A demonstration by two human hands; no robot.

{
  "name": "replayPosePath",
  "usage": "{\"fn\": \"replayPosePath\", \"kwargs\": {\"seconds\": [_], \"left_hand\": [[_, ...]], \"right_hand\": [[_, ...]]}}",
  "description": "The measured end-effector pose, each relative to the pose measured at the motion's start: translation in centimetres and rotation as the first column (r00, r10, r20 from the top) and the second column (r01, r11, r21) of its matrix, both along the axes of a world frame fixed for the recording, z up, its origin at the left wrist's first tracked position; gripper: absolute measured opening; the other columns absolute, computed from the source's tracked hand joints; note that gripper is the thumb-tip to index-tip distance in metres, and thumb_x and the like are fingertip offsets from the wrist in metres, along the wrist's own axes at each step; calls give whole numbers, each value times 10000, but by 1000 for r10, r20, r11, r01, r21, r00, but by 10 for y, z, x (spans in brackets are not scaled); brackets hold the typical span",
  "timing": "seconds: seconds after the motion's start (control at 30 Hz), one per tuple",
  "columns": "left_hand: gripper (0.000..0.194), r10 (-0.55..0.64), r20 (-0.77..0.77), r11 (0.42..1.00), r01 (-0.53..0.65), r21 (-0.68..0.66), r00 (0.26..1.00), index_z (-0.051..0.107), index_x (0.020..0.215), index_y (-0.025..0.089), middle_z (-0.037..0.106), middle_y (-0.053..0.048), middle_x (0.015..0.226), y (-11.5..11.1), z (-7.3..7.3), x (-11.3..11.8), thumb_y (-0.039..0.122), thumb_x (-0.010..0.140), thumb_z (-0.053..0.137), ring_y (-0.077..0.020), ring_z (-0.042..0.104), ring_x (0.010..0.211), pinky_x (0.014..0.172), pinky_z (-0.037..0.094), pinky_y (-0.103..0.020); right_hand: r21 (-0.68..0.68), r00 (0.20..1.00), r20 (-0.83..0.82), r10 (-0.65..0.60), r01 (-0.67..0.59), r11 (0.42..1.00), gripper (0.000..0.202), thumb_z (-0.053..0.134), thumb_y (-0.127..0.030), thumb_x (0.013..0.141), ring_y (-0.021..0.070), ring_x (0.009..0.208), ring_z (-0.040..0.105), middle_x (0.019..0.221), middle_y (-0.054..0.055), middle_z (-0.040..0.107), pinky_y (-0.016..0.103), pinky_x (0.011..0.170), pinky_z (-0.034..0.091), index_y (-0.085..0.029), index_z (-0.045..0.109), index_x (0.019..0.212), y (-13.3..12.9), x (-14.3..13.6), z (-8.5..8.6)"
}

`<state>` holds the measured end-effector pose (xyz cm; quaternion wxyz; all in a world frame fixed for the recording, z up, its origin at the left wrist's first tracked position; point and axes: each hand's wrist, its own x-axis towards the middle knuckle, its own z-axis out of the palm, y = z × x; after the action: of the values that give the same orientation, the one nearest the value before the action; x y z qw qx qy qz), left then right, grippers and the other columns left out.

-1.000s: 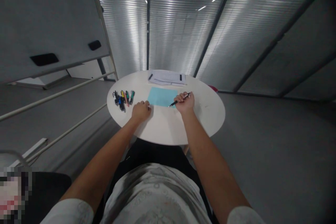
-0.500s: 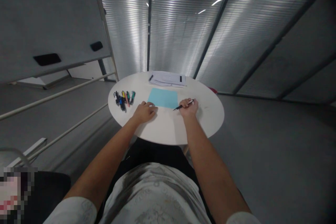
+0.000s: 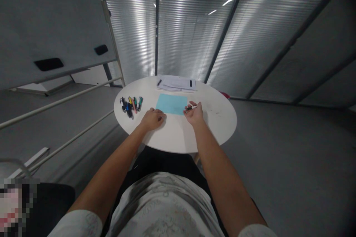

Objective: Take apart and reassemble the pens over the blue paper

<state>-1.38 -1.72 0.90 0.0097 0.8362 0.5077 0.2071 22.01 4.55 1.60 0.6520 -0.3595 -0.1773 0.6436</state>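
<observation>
A light blue sheet of paper (image 3: 171, 103) lies on the round white table (image 3: 172, 137). My left hand (image 3: 152, 119) rests on the table at the sheet's lower left corner, fingers curled, with nothing visible in it. At the sheet's lower right corner, my right hand (image 3: 194, 114) is closed on a black and white pen (image 3: 191, 107). The pen lies across the fingers, its dark end towards the sheet.
Several pens and markers (image 3: 131, 106) lie in a group on the table's left side. A stack of white papers (image 3: 176, 83) is at the far edge. A whiteboard frame (image 3: 118, 63) stands at the left, and a dark chair (image 3: 52, 207) at the lower left.
My right hand has shifted slightly left to the sheet's corner and turned, its fingers now less curled around the pen. My left hand has barely moved.
</observation>
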Motion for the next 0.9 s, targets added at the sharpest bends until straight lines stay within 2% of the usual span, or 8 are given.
{"fn": "replayPosePath", "kwargs": {"seconds": [0.13,0.27,0.43,0.5,0.57,0.63,0.73,0.9], "left_hand": [[383,-22,-41,999,23,28,999,691,1143,241,677,-71,1100,-1,1,0,221,834,467,-217,572,980,911,421,-372],[403,-1,-47,998,4,69,999,692,1160,220,679,-93,1021,1,-1,-1,200,820,476,-229,567,951,888,438,-381],[334,-74,-30,993,76,85,997,752,991,207,677,-96,926,1,-2,-1,173,798,482,-223,572,893,870,450,-379],[316,-90,-3,992,90,86,996,759,947,209,679,-90,901,1,-1,-1,175,798,482,-220,577,890,859,457,-370],[295,-99,29,992,96,82,995,761,903,207,682,-84,866,0,-1,-1,178,795,488,-214,585,869,849,464,-363],[270,-114,60,991,109,81,992,757,857,197,680,-80,829,-1,-2,-1,179,787,497,-206,591,839,832,471,-350],[251,-133,96,989,126,83,986,747,825,181,680,-80,817,-1,-2,-1,169,780,500,-198,598,824,812,475,-329],[243,-127,112,990,119,70,986,736,858,183,685,-78,847,0,-3,0,180,794,501,-196,605,836,821,473,-327]], "right_hand": [[52,998,33,-48,46,998,505,270,-654,932,95,370,462,456,-87,401,196,389,397,-235,528,818,-2,-3,1],[101,995,53,-85,79,992,449,415,-661,890,82,384,482,450,-91,433,166,369,377,-230,523,820,-4,-2,5],[152,981,144,-127,105,983,330,734,-422,731,61,388,489,518,-113,519,150,354,354,-235,467,788,-4,-7,4],[198,956,247,-156,108,974,327,745,-330,685,60,340,432,448,-143,440,147,329,306,-239,440,759,-5,-12,1],[248,916,375,-142,49,968,248,679,-355,715,70,305,400,403,-145,401,156,310,263,-240,466,770,-8,-17,-2],[267,848,521,-98,-53,962,224,591,-441,768,85,298,407,391,-118,429,171,307,240,-229,529,806,-12,-23,-5],[259,680,730,-70,-180,949,368,525,-566,793,96,342,434,414,-63,484,198,354,288,-207,572,723,-16,-28,-9],[427,315,876,-365,-158,890,411,532,-583,809,135,569,517,568,-16,567,242,558,374,-221,548,614,-14,-27,-14]]}}
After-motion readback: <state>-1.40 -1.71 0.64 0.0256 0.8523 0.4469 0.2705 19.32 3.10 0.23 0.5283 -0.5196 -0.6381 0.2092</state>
